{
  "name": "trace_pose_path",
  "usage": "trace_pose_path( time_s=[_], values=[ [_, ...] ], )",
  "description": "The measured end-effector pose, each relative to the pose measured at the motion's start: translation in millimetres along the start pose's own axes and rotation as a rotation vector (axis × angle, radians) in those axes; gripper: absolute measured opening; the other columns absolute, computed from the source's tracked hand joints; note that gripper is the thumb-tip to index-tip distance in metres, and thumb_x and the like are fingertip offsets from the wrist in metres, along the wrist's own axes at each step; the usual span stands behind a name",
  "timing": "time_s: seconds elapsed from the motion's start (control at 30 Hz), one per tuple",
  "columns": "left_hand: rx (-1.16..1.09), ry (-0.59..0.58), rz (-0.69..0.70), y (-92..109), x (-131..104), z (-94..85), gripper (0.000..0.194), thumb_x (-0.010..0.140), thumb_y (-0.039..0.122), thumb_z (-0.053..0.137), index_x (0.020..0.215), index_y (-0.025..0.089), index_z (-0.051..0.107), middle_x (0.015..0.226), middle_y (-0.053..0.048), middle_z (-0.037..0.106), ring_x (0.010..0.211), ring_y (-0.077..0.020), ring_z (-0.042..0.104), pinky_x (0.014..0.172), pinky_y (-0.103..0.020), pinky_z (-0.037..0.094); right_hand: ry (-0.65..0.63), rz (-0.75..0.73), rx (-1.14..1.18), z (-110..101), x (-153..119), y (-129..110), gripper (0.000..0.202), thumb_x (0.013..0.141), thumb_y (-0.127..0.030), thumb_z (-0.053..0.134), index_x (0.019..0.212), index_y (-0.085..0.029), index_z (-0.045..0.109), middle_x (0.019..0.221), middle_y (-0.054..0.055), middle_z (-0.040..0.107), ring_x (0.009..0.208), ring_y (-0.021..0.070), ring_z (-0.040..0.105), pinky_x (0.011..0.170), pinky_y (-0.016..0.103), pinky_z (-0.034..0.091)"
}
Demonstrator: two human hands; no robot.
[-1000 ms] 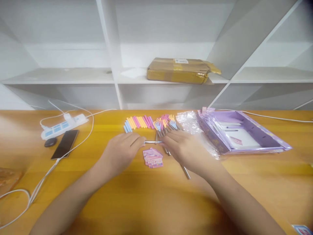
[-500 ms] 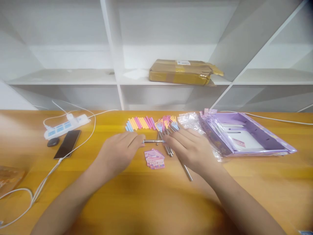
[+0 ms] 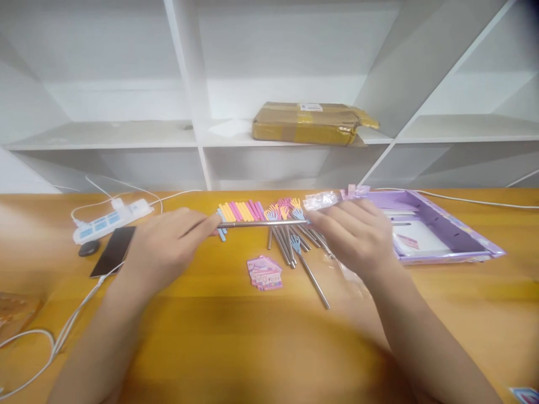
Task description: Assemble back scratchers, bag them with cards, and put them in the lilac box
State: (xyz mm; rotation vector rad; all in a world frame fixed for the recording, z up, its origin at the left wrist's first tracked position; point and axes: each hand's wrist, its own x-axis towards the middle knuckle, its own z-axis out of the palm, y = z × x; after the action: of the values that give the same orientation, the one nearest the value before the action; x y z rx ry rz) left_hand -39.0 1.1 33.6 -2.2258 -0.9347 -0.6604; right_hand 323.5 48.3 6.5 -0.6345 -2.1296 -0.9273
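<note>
A long metal rod (image 3: 265, 224) stretches level between my hands above the wooden table. My left hand (image 3: 168, 244) is closed on its left end, and my right hand (image 3: 356, 233) grips the other end, where a bit of light blue shows. Behind and below the rod lie several metal sticks with small hand-shaped tips in blue, orange and pink (image 3: 284, 212). One blue-tipped stick (image 3: 312, 278) lies apart, slanting toward the front. Yellow, pink, purple and blue tubes (image 3: 240, 211) form a row behind the rod. Small pink cards (image 3: 265, 273) are stacked nearer me.
At right is an open purple box (image 3: 452, 238) with clear plastic (image 3: 322, 200) beside it. A power strip (image 3: 113, 220), a dark phone (image 3: 113, 252), a black object (image 3: 88, 248) and white cables are at left. A taped carton (image 3: 309, 123) rests on the white shelf (image 3: 143, 134).
My hands have moved apart, and a much longer stretch of the rod shows between them. More of the sticks below is uncovered, including the blue tip of the slanting one.
</note>
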Motion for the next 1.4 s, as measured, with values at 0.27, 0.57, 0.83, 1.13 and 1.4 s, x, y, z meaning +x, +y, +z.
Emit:
trace_pose_path(
  time_s=[0.27, 0.57, 0.83, 1.13, 1.4],
  values=[
    [0.114, 0.101, -0.033, -20.6, -2.4, -8.2, 0.024, 0.098, 0.011, 0.063, 0.110, 0.030, 0.069, 0.082, 0.002, 0.076, 0.067, -0.0181, 0.060, 0.059, -0.034, 0.042, 0.093, 0.007, -0.145, -10.6, -15.4, 41.7, 0.015, 0.097, -0.013, 0.068, 0.092, -0.027, 0.068, 0.068, -0.002, 0.070, 0.069, 0.0166, 0.055, 0.067, 0.035, 0.032],
    [0.243, 0.173, -0.090, -65.2, -15.0, -11.8, 0.020, 0.095, 0.013, 0.068, 0.103, 0.031, 0.073, 0.078, 0.006, 0.075, 0.070, -0.0146, 0.058, 0.057, -0.027, 0.039, 0.076, 0.188, -0.063, -10.8, -56.3, 100.9, 0.028, 0.107, -0.034, 0.060, 0.084, -0.026, 0.074, 0.070, 0.005, 0.072, 0.084, 0.0179, 0.064, 0.074, 0.035, 0.038],
    [0.162, 0.247, -0.219, -152.1, -52.2, 2.2, 0.015, 0.095, 0.033, 0.072, 0.082, 0.027, 0.077, 0.073, 0.006, 0.076, 0.067, -0.0114, 0.057, 0.064, -0.025, 0.033, -0.101, 0.688, -0.151, -4.2, -116.9, 187.7, 0.053, 0.095, -0.061, 0.070, 0.060, -0.022, 0.065, 0.063, 0.010, 0.064, 0.059, 0.0158, 0.055, 0.058, 0.034, 0.035],
    [0.271, 0.201, -0.226, -115.9, -41.3, -16.8, 0.015, 0.097, 0.042, 0.072, 0.095, 0.028, 0.078, 0.082, 0.005, 0.078, 0.075, -0.0132, 0.066, 0.067, -0.024, 0.044, -0.053, 0.807, -0.115, -6.7, -106.2, 183.6, 0.023, 0.075, -0.036, 0.093, 0.072, -0.021, 0.075, 0.071, 0.009, 0.071, 0.062, 0.0166, 0.062, 0.058, 0.034, 0.038],
    [0.260, 0.196, -0.148, -113.8, -37.1, -4.1, 0.009, 0.097, 0.036, 0.073, 0.097, 0.028, 0.078, 0.080, 0.007, 0.077, 0.073, -0.0099, 0.068, 0.056, -0.018, 0.039, -0.015, 0.962, -0.344, -17.7, -81.0, 168.5, 0.017, 0.062, -0.012, 0.095, 0.068, -0.013, 0.079, 0.056, 0.004, 0.064, 0.056, 0.0126, 0.057, 0.058, 0.033, 0.036]
  ],
)
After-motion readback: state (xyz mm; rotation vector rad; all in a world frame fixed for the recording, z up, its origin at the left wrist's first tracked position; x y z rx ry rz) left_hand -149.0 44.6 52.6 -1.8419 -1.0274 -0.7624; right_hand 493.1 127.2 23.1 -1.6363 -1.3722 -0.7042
